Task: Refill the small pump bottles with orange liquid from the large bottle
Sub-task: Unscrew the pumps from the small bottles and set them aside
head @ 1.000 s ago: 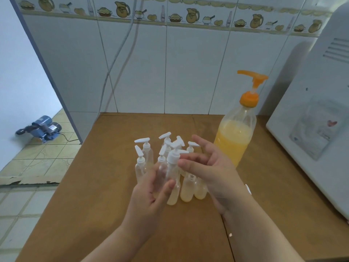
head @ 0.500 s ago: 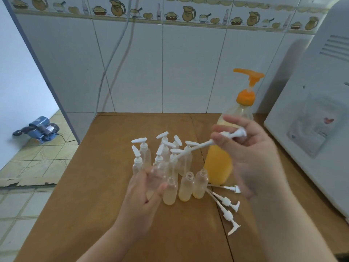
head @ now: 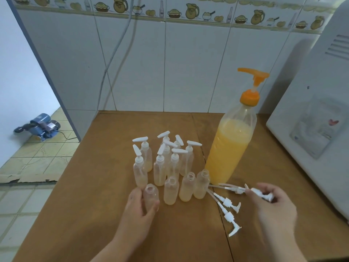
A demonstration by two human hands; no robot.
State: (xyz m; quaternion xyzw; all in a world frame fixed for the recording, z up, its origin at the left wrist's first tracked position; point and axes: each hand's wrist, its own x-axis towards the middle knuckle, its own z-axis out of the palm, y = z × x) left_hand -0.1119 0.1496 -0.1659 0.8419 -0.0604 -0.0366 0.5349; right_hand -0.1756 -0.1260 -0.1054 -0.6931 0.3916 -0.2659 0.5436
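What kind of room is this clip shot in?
Probably a home kitchen or utility corner: wall tiles with a border of jugs and food, a white appliance beside the brown table, and a water pump on the floor.

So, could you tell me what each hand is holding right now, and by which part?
The left hand grips an uncapped small bottle round its body; the right hand pinches a removed white pump by its head.

Blue pump (head: 40,125) on floor, white appliance (head: 319,118) at right.
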